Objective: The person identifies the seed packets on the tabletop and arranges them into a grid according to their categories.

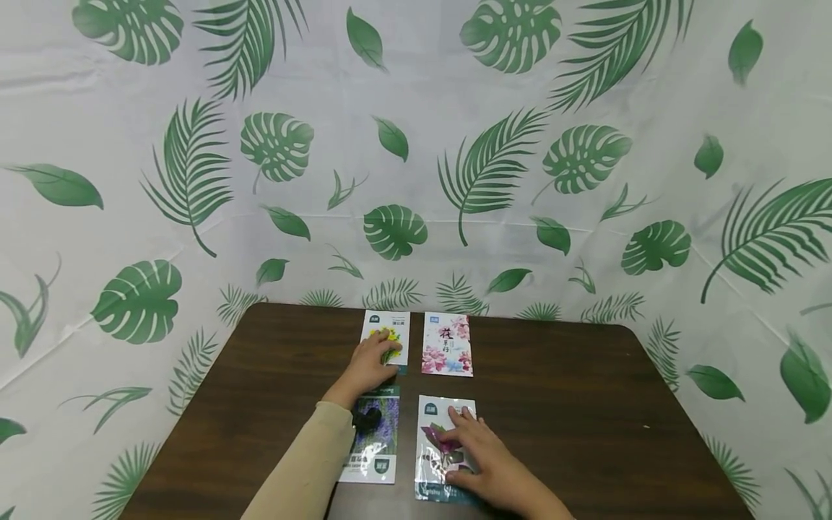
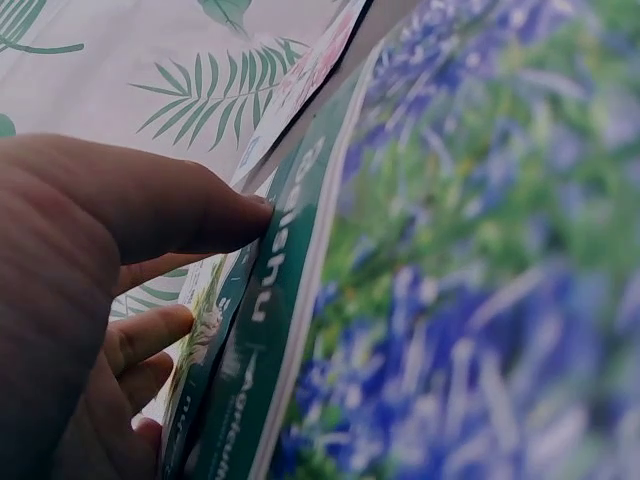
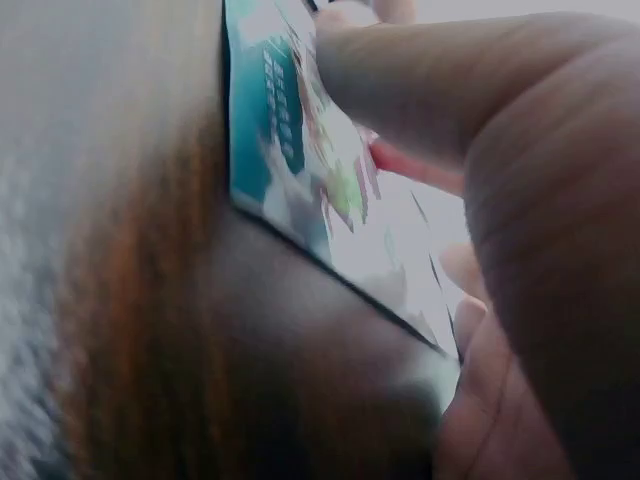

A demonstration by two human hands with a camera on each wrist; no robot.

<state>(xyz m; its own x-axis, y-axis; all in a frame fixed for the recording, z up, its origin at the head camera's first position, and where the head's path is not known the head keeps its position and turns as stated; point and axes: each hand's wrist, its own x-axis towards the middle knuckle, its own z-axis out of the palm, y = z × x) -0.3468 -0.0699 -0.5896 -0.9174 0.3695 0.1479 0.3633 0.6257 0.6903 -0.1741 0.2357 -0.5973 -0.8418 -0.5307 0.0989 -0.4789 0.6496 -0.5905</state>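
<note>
Four flat seed packets lie in two columns. My left hand (image 1: 369,367) rests over the yellow-flower packet (image 1: 401,325) at the back left, its fingers spread loosely across the print. In the left wrist view, the thumb (image 2: 200,205) touches the green band of the blue-purple-flower packet (image 2: 480,260), which lies nearest below. My right hand (image 1: 490,462) lies on the front right packet (image 1: 432,473), white with a purple-leaved plant and a teal band. Its fingers are extended over the right side, and in the right wrist view the thumb (image 3: 400,75) overlaps that packet.
The pink-blossom packet (image 1: 448,345) lies at the back right of the group, untouched. A dark wood-grain table (image 1: 572,404) is under everything. Behind it hangs a white cloth (image 1: 429,159) printed with green leaves. A small black object (image 1: 367,420) shows at the left wrist.
</note>
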